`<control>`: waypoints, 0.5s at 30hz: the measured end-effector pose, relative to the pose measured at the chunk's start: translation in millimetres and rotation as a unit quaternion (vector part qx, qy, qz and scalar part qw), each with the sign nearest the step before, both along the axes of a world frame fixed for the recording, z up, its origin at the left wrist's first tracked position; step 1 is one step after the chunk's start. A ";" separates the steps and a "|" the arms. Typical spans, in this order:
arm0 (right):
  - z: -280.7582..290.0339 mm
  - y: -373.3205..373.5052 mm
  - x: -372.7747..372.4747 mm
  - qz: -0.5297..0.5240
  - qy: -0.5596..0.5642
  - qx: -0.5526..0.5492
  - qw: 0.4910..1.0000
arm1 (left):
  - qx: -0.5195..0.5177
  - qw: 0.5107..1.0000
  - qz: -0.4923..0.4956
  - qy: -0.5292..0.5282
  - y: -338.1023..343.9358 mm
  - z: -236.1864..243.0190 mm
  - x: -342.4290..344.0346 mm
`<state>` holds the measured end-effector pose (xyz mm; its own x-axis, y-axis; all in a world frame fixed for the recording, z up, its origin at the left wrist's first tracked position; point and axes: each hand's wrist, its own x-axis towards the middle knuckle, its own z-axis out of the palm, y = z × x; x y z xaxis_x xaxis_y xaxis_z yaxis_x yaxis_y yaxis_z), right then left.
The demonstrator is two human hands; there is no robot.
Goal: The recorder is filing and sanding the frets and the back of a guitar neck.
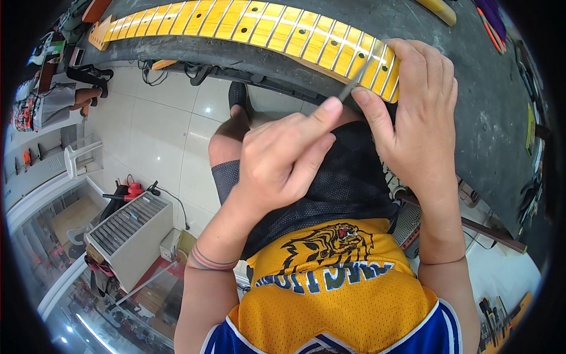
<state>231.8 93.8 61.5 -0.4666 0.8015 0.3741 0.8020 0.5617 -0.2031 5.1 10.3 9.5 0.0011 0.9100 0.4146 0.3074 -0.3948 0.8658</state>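
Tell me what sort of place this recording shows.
Most likely a guitar repair or building workshop. A yellow fretted guitar neck lies on a dark workbench; the left hand works a thin metal tool against its frets while the right hand steadies it.

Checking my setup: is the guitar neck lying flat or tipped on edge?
Flat, frets facing up: the guitar neck lies along the workbench, right hand pressing its end.

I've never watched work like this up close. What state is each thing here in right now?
Guitar neck: lying flat on the dark bench, frets up.
Thin metal tool: tilted, tip on the neck's end.
Left hand: pinching the tool.
Right hand: pressed over the neck's end.
White slotted rack: standing on the floor.
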 end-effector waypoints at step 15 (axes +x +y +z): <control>-1.1 0.8 0.8 0.003 -0.002 0.008 1.000 | 0.114 0.991 0.004 0.069 18.5 -0.4 12.1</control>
